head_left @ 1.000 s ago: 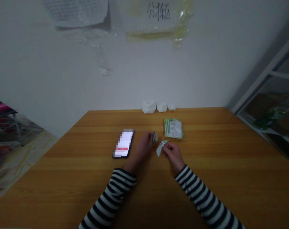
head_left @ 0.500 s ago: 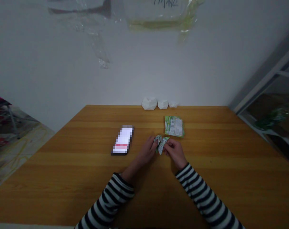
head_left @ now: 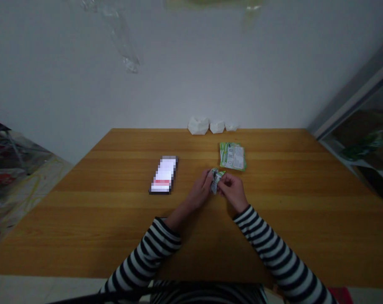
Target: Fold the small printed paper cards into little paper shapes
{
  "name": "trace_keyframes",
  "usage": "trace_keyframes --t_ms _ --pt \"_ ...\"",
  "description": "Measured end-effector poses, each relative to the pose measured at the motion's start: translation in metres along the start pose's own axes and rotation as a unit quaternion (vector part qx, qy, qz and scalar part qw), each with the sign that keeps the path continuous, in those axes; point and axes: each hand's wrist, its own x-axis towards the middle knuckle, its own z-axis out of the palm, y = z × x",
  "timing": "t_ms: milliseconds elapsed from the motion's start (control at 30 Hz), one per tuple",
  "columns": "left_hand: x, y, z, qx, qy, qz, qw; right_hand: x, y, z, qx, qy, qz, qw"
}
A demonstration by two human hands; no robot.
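Left fingers [head_left: 207, 180], narrowly set, grip crumpled green-and-white wrapping [head_left: 214, 182]; right fingers [head_left: 223, 185] pinch its right side.

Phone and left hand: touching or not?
Apart. The head view shows a strip of wooden tabletop between the phone and the left hand, which holds the crumpled wrapper.
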Motion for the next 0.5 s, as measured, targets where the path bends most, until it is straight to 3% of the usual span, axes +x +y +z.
trace_keyframes --t_ms 267,500 --pt "0.004 0.006 -0.005 -0.116 -0.011 -0.093 0.989 0.003 -0.002 -0.007 0.006 -0.006 0.015 1.000" --pt "0.005 0.001 -0.005 -0.144 0.030 -0.146 0.978 0.007 0.000 -0.012 0.032 -0.026 0.040 0.998"
